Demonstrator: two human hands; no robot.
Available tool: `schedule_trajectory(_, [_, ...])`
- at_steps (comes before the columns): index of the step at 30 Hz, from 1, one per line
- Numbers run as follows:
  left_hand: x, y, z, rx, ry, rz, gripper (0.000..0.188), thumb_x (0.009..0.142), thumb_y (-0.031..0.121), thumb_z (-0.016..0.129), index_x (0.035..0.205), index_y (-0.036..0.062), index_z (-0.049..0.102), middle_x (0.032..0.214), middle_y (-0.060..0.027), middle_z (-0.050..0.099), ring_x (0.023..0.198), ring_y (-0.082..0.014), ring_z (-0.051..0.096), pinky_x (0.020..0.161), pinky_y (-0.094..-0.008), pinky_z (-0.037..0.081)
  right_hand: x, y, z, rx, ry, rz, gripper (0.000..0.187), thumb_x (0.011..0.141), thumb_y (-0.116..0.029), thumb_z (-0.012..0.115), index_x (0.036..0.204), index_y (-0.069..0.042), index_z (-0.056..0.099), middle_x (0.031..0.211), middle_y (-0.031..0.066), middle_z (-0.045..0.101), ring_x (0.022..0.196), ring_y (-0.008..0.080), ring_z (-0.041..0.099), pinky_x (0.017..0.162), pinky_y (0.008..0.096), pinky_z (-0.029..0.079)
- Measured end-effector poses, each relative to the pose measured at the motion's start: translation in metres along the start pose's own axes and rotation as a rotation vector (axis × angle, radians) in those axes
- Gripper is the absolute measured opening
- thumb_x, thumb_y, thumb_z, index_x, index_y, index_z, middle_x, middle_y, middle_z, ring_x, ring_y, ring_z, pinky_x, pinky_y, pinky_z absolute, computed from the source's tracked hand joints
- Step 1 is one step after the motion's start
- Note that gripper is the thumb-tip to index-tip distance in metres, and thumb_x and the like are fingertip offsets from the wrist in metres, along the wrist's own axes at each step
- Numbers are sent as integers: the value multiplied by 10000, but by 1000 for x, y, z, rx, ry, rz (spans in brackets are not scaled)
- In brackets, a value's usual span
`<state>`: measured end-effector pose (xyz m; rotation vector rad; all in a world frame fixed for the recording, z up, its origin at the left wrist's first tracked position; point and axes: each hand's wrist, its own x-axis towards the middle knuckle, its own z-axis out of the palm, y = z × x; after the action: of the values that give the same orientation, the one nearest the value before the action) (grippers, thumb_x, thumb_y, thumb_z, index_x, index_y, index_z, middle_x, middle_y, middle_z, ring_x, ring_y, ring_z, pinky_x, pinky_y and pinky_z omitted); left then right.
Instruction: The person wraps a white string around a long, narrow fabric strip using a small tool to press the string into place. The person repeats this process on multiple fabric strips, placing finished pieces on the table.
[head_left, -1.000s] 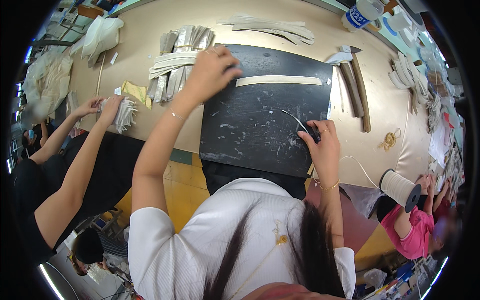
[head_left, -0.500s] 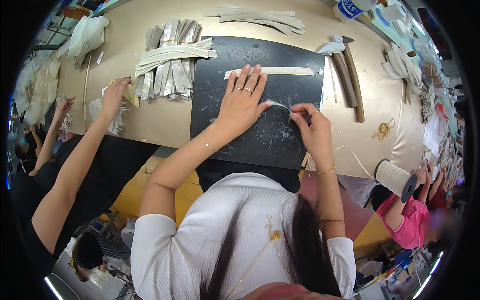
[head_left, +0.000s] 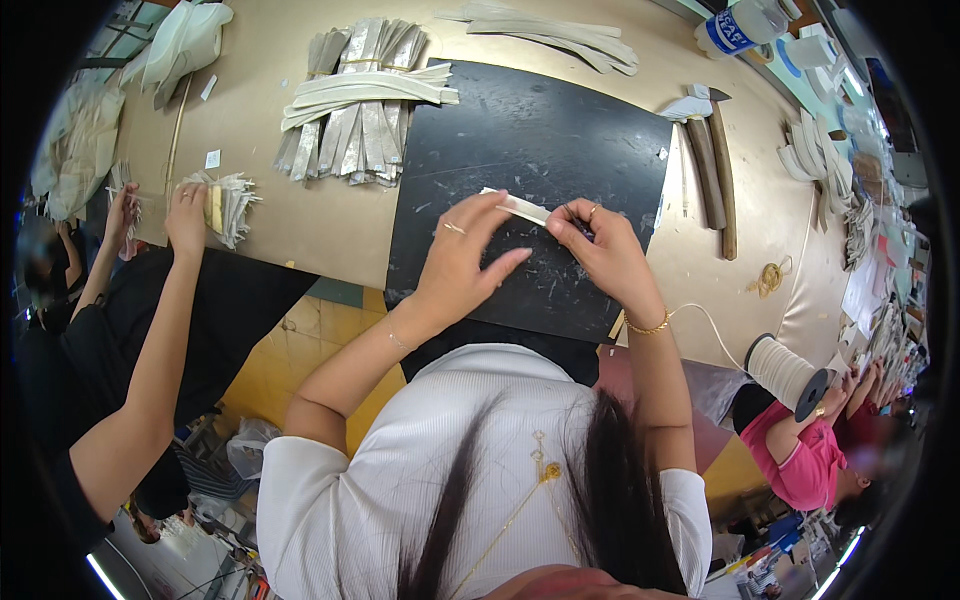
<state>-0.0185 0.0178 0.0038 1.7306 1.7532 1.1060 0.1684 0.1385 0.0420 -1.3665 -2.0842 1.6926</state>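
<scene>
A short cream strip (head_left: 525, 209) is stretched between my two hands, over the black cutting mat (head_left: 540, 120). My right hand (head_left: 605, 250) pinches its right end between thumb and fingers. At the other end, the bent fingers of my left hand (head_left: 455, 255) are on the strip, and its thumb stands apart. A little of the strip shows past those fingertips; the rest there is covered by them. Left of the mat lies a bundle of silvery grey strips (head_left: 365, 130), with several cream strips (head_left: 365, 95) across it.
More pale strips (head_left: 560, 35) lie behind the mat. Two wooden-handled hammers (head_left: 715, 180) rest to its right, near a heap of rubber bands (head_left: 770, 278). A spool of white cord (head_left: 785, 370) stands at the table's edge. A co-worker's hand (head_left: 186, 215) handles strips at left.
My left hand, flat on the strip before, has come nearer with its fingers bent. The strip is off its former place on the mat, and my right hand has moved slightly left onto it.
</scene>
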Motion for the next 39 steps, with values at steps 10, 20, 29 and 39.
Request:
schedule_trajectory(10, [26,-9,-21,-350,7,-387,139,894,122,772,979,26,718,995,-70,670,958,-203,648,855,-300,480,8,7,18,61,-10,-125,215,991,-213,658,1009,0,680,770,75,693,642,142,628,626,296,493])
schedule_trajectory(20, [-12,-11,-10,450,-48,46,547,872,323,762,1332,75,600,1373,-85,549,1254,-282,487,1004,-482,353,36,-5,-2,144,-146,137,306,996,-302,656,916,-7,676,700,46,700,492,68,567,495,227,438])
schedule_trajectory(29, [-18,-10,0,583,-73,54,587,864,317,761,1362,60,584,1378,-70,537,1284,-268,460,1009,-470,322,53,-12,-5,199,-284,234,319,998,-313,670,861,-26,645,737,54,721,482,49,561,448,196,382])
schedule_trajectory(39, [-18,-12,0,559,-75,53,606,857,317,762,1370,53,574,1383,-72,528,1291,-263,453,997,-469,313,55,-10,0,77,-265,212,284,987,-264,661,851,-14,665,713,68,720,480,68,566,479,222,434])
